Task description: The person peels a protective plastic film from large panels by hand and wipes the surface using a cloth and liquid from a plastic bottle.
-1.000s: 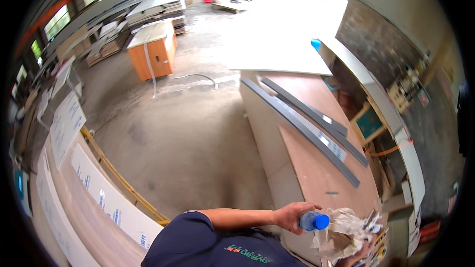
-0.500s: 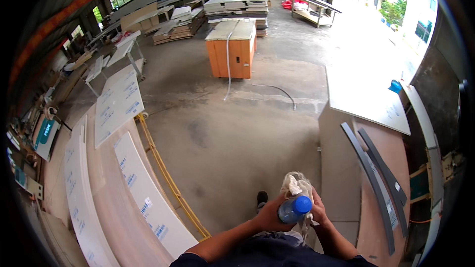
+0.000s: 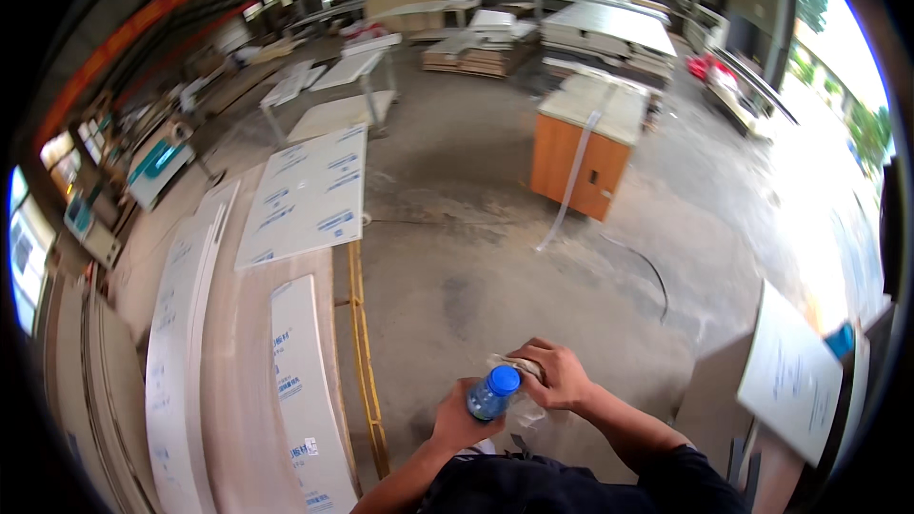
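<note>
Close in front of my body, my left hand point(image 3: 453, 420) is wrapped round a clear bluish bottle point(image 3: 486, 406) with a wide blue cap, held roughly upright with the cap toward me. Just right of the cap, my right hand point(image 3: 562, 377) is closed on a crumpled beige rag point(image 3: 526, 367), whose edge comes close to the bottle. Below that hand hangs some thin, see-through plastic point(image 3: 533, 414); which hand holds it I cannot tell.
A workbench point(image 3: 249, 347) on my left carries white panels point(image 3: 309, 181) with blue print; a yellow rail point(image 3: 364, 362) runs along its side. An orange cabinet point(image 3: 576, 157) stands ahead, near a hose point(image 3: 652, 271) on the floor. Another white panel point(image 3: 790, 366) lies at right.
The view has swung left. My right hand has moved from beside the bottle to above and right of it, with the rag. The left hand still holds the bottle.
</note>
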{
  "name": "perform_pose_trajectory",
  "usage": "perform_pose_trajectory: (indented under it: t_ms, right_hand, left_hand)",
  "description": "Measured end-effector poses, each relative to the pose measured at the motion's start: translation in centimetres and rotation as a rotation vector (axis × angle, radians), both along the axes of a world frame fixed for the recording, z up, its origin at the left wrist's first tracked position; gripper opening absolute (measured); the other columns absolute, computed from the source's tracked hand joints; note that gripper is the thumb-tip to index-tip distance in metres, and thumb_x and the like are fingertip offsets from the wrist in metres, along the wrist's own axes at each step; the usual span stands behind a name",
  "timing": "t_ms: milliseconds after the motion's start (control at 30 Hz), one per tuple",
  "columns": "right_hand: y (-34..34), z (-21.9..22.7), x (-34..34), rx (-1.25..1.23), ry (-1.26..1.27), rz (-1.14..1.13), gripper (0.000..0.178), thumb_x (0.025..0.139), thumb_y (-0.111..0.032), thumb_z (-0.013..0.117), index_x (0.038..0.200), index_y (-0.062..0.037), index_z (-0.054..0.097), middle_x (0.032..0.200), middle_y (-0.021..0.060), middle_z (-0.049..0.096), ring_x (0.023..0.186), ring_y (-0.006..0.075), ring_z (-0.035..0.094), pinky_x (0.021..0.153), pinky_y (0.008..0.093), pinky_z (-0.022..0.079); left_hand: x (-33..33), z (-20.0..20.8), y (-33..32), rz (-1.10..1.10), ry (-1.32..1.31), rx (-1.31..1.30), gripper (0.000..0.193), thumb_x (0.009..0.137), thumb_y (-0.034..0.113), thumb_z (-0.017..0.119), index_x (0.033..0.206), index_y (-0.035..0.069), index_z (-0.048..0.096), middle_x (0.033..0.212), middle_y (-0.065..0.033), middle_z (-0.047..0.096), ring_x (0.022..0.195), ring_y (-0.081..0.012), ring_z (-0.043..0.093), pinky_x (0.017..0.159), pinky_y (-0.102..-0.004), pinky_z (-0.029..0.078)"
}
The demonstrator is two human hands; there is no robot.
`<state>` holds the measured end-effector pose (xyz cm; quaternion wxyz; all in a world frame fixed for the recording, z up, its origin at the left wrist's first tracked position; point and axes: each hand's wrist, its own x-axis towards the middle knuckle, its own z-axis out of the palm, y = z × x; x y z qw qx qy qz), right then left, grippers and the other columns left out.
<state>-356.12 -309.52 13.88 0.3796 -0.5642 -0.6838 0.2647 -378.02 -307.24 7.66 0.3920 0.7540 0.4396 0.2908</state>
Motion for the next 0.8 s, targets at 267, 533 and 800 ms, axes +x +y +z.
perform_pose_trajectory:
  t_ms: [267,533,800]
  right_hand:
    - [19.5,2.4,8.1,-0.042,-0.189,-0.091,0.037,0.077,-0.03,0.074,0.105,-0.0065,0.071,0.09,0.0158,0.067,0.081,0.0366,0.066,0.074,0.0416,0.053]
    - [29.2,4.2,18.4,0.076,-0.307,-0.215,0.031,0.069,-0.021,0.077,0.096,-0.0067,0.071,0.078,0.0121,0.065,0.068,0.0335,0.065,0.061,0.0392,0.054]
    - [38.2,5.5,29.9,0.198,-0.222,0.132,0.051,0.067,-0.024,0.085,0.113,-0.0083,0.068,0.101,0.0133,0.064,0.084,0.0332,0.067,0.072,0.0389,0.055]
  left_hand:
    - [9.7,-1.6,21.8,-0.167,0.076,-0.11,0.058,0.065,0.027,0.08,0.113,0.012,0.052,0.099,-0.0162,0.067,0.096,-0.0404,0.065,0.08,-0.0458,0.053]
    - [21.4,1.9,38.1,-0.655,-0.088,-0.133,0.056,0.061,0.021,0.082,0.106,0.007,0.051,0.094,-0.016,0.066,0.091,-0.039,0.065,0.077,-0.0422,0.053]
    - [30.9,2.2,48.0,-0.901,-0.201,-0.201,0.058,0.063,0.013,0.078,0.113,0.005,0.051,0.091,-0.0145,0.068,0.088,-0.0351,0.069,0.074,-0.0404,0.052]
